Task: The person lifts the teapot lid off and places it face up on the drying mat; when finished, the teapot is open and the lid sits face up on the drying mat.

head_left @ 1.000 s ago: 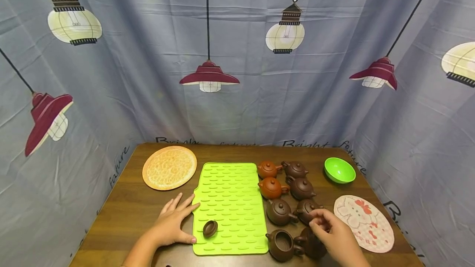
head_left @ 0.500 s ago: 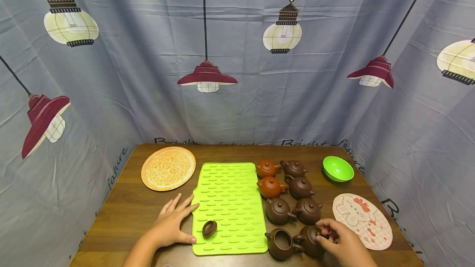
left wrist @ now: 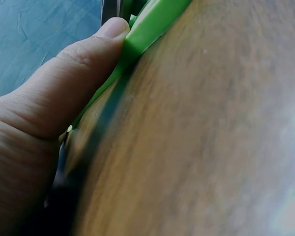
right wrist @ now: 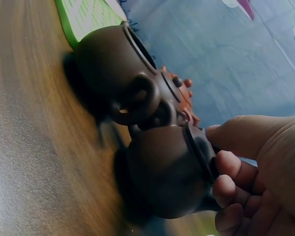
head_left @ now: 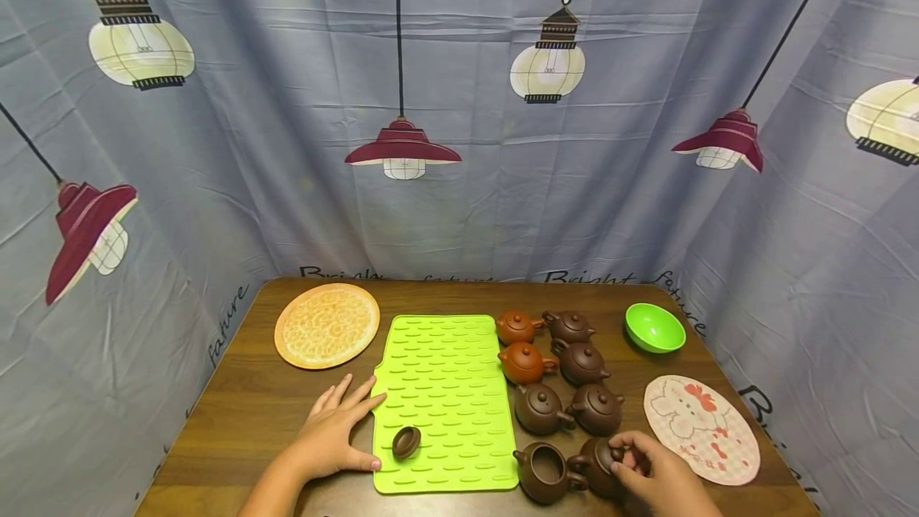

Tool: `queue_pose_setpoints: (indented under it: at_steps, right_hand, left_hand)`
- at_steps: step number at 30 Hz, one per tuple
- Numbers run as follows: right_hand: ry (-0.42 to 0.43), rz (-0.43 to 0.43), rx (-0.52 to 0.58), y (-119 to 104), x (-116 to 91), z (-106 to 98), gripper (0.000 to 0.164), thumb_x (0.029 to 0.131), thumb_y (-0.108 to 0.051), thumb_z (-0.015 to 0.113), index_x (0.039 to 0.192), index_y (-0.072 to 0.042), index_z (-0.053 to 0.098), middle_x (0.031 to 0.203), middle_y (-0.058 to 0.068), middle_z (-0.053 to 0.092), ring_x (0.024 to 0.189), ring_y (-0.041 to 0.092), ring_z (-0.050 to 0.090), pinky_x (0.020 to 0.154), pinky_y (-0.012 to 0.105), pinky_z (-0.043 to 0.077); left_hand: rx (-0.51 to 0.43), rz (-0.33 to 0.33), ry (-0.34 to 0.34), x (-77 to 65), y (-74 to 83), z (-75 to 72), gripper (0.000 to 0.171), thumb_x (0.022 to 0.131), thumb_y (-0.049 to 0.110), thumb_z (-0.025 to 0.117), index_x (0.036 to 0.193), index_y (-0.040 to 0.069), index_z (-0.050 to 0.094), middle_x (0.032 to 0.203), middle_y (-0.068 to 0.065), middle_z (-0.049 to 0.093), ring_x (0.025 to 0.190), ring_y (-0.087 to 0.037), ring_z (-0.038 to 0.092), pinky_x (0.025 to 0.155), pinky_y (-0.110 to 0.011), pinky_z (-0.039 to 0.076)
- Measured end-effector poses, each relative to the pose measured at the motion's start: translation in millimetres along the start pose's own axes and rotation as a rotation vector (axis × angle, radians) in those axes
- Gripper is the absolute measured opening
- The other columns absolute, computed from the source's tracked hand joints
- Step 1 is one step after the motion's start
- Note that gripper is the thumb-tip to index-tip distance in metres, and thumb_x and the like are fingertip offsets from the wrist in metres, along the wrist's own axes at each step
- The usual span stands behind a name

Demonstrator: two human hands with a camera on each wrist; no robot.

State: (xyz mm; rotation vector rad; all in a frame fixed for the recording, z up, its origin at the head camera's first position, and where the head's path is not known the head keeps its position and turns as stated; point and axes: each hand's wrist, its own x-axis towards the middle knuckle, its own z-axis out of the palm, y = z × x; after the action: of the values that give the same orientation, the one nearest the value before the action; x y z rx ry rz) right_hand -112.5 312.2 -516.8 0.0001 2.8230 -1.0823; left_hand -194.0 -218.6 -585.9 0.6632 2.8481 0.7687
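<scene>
Fingers (right wrist: 228, 163) of the right hand (head_left: 652, 471) pinch the lid (right wrist: 201, 146) on a dark teapot (head_left: 596, 475), which stands on the counter (head_left: 222, 413) just beside a lidless teapot (head_left: 530, 485). The left hand (head_left: 332, 431) lies spread at the green mat's (head_left: 445, 381) left edge, thumb touching it — a loose lid (head_left: 406, 443) rests on that mat, near the thumb.

Grey-blue curtain (head_left: 467, 222) hung round, printed lamps (head_left: 404, 142), black lettering (head_left: 755, 403); brown wood-grain table (head_left: 237, 413).

Eight teapots (head_left: 542, 408), one loose lid (head_left: 406, 443), one green mat (head_left: 451, 389), two round mats (head_left: 326, 326), one bowl (head_left: 656, 329).
</scene>
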Motion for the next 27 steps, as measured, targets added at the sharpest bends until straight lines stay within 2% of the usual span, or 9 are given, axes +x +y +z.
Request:
queue_pose_setpoints:
  at_steps: [4,13,19,22,27]
  right_hand:
    - [0.024,0.067,-0.013,-2,1,3,0.024,0.09,-0.015,0.08,0.112,-0.013,0.069,0.085,-0.003,0.055,0.067,0.004,0.048,0.06,0.022,0.042]
    - [0.051,0.063,-0.077,-6,5,2,0.016,0.091,-0.014,0.078,0.105,-0.016,0.069,0.083,-0.005,0.054,0.067,0.003,0.047,0.061,0.023,0.04]
    - [0.027,0.099,-0.091,-10,4,-6,0.016,0.095,-0.019,0.076,0.109,-0.017,0.068,0.085,-0.005,0.059,0.07,0.006,0.05,0.062,0.024,0.042]
    - [0.014,0.101,-0.061,-13,2,-9,0.018,0.097,-0.021,0.074,0.113,-0.017,0.066,0.086,-0.004,0.061,0.072,0.007,0.053,0.063,0.025,0.044]
    - [-0.053,0.004,0.13,-14,3,-7,0.022,0.102,-0.016,0.066,0.121,-0.006,0.057,0.088,0.002,0.065,0.072,0.008,0.062,0.063,0.025,0.05]
  left_hand:
    - [-0.008,0.001,0.003,0.3,-0.2,0.8,0.115,0.064,0.085,0.074,0.161,0.03,0.045,0.175,-0.002,0.024,0.161,-0.047,0.009,0.123,-0.069,0.004]
    - [-0.021,-0.004,-0.001,1.2,0.4,-0.9,0.115,0.065,0.084,0.075,0.161,0.03,0.044,0.175,-0.002,0.024,0.161,-0.046,0.008,0.123,-0.069,0.002]
    - [-0.021,-0.005,-0.002,0.8,1.0,-1.2,0.115,0.064,0.084,0.075,0.161,0.031,0.044,0.175,-0.002,0.024,0.161,-0.046,0.007,0.123,-0.068,0.003]
    - [-0.02,-0.006,0.001,0.4,0.3,-0.5,0.115,0.064,0.084,0.075,0.16,0.031,0.045,0.175,-0.002,0.025,0.161,-0.045,0.008,0.123,-0.068,0.003]
    - [-0.019,-0.016,0.0,-0.7,-1.8,1.0,0.115,0.063,0.086,0.075,0.16,0.032,0.045,0.175,0.0,0.023,0.162,-0.043,0.007,0.124,-0.067,0.002]
